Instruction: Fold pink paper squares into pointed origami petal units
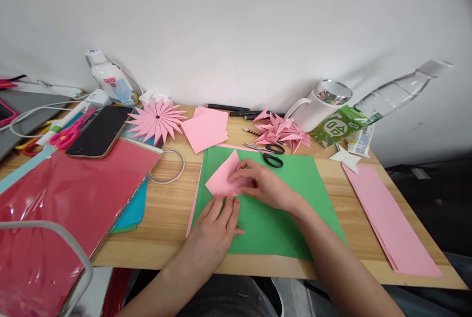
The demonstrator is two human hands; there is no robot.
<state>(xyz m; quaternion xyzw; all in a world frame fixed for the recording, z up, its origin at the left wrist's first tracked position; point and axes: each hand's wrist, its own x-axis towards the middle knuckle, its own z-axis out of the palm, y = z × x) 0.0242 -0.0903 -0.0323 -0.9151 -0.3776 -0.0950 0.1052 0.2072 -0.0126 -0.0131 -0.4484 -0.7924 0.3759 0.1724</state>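
Note:
A small pink paper sheet (223, 175) lies at an angle on a large green sheet (280, 231), with a fold along its lower part. My left hand (217, 221) rests flat, its fingertips on the lower edge of the pink sheet and its thumb stretched to the side. From the right, my right hand (260, 183) curls over the sheet, thumb and fingers closed on its folded part and hiding some of it. Small black-handled scissors (273, 155) lie just beyond my right hand. Several loose pink sheets (208, 128) sit behind the green one.
A pink folded star (157, 117) stands left of a heap of folded pink pieces (282, 132). A white mug (313, 105) and clear bottle (394, 93) are at the right, near long pink strips (391, 223). A phone (99, 132) lies on a red paper pack (73, 204).

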